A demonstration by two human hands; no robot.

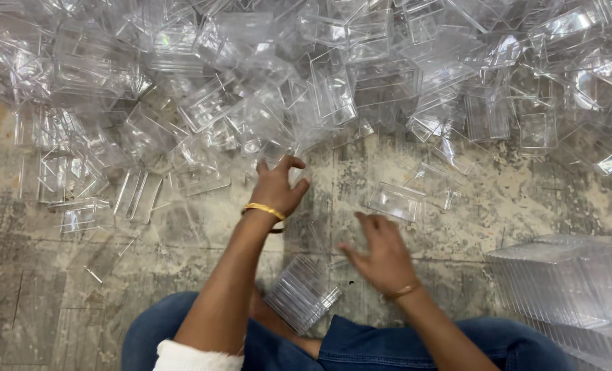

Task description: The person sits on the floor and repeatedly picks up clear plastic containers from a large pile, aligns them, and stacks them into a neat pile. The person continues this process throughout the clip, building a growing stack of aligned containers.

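A big heap of clear plastic box pieces (333,75) covers the far half of the floor. My left hand (278,185), with a gold bangle at the wrist, reaches to the heap's near edge, fingers curled at a clear piece there; whether it grips it I cannot tell. My right hand (381,254) hovers with spread fingers just below a single clear box (396,200) lying apart on the floor, holding nothing. A nested stack of clear boxes (302,292) rests between my knees.
A larger stack of nested clear boxes (570,282) stands at the right near my leg. Loose flat clear pieces (137,196) lie at the left. The floor (45,288) is worn, stained concrete. My legs in blue jeans fill the bottom edge.
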